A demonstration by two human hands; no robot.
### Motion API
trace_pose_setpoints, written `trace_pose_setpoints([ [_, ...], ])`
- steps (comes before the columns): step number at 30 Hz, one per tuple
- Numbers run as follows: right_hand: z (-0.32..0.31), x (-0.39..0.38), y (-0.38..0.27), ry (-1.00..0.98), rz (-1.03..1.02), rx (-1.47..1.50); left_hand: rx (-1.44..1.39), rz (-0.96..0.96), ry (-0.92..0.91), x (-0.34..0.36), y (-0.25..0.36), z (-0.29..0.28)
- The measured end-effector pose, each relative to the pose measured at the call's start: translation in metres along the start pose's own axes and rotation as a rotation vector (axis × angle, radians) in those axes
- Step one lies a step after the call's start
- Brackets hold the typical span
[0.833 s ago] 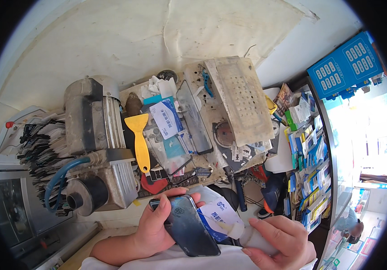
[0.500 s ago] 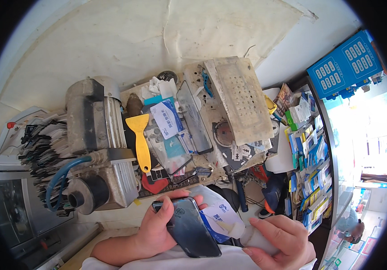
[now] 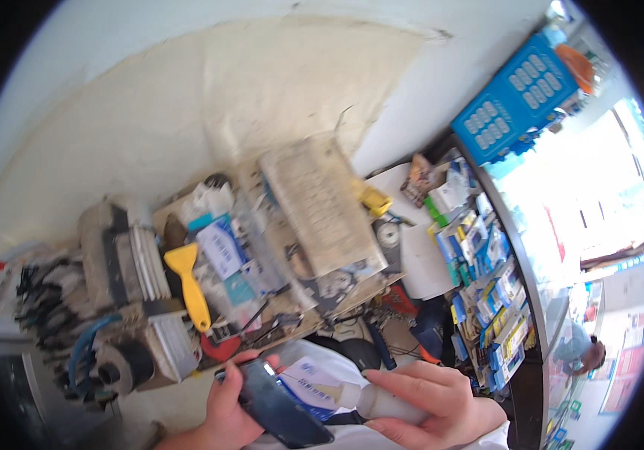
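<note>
At the lower middle, my left hand [image 3: 228, 405] grips a dark phone [image 3: 281, 405], tilted with its back up. A white-and-blue card [image 3: 307, 382] lies along the phone's right side, against or in its edge; exactly how far in, I cannot tell. My right hand [image 3: 431, 401] has its fingers round a whitish translucent bottle [image 3: 386, 403], whose narrow nozzle reaches over the card close to the phone. Just above my hands are a yellow scraper [image 3: 191, 289] and another white-and-blue card [image 3: 221, 247] on the cluttered bench.
A dusty motor [image 3: 104, 266] with blue hose stands left, a perforated metal plate [image 3: 314, 202] at middle. Stacked packets [image 3: 479, 292] fill the right beside a glass counter edge; a blue sign [image 3: 513, 97] is upper right. A person [image 3: 573, 352] is beyond the counter.
The view has shifted and blurred, so the bench sits lower and further left. My hands, still holding phone and bottle, appear lower and a little left in the picture.
</note>
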State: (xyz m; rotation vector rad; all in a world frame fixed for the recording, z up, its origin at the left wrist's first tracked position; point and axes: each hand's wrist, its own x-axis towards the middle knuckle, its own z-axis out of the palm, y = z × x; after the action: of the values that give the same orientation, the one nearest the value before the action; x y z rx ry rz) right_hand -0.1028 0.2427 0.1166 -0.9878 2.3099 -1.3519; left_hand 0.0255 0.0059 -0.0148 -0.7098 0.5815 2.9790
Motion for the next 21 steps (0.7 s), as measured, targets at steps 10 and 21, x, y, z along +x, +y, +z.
trace_pose_setpoints([
  [10,-0.051,0.101,0.12,0.614,0.059,-0.08,-0.036,-0.05,-0.041,0.01,0.005,0.001],
  [21,-0.006,0.268,0.223,0.396,0.19,-0.156,0.057,0.059,0.238,0.007,-0.006,0.001],
])
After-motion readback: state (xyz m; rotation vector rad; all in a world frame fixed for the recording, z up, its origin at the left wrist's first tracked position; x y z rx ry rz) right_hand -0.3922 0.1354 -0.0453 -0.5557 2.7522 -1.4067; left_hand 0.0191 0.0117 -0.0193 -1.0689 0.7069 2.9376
